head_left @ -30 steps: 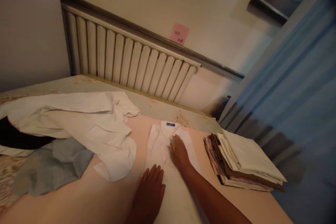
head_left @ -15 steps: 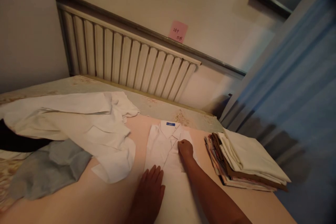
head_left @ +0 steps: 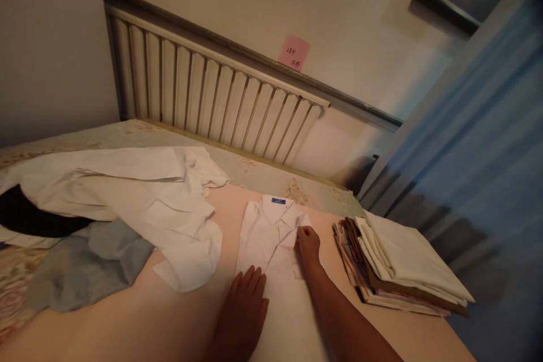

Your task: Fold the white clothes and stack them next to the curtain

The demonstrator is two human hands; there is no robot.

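1. A white shirt lies front up on a pink cloth, between the two hands, its collar pointing away from the person; a blue label shows inside the collar.
2. The left hand rests flat on the lower left part of the shirt, fingers straight and nearly together, gripping nothing.
3. The right hand is at the shirt's right edge below the collar, fingers curled in and pinching the cloth there (the fingertips themselves are partly hidden).
4. To the right, well apart from the shirt's collar, sits a stack of folded fabrics, cream on top with brown beneath.
5. To the left lies a loose heap of white garments, with a grey garment and a black piece beside it.
6. Behind the patterned cover stand a radiator and a wall bearing a pink note; a blue curtain hangs at the right.
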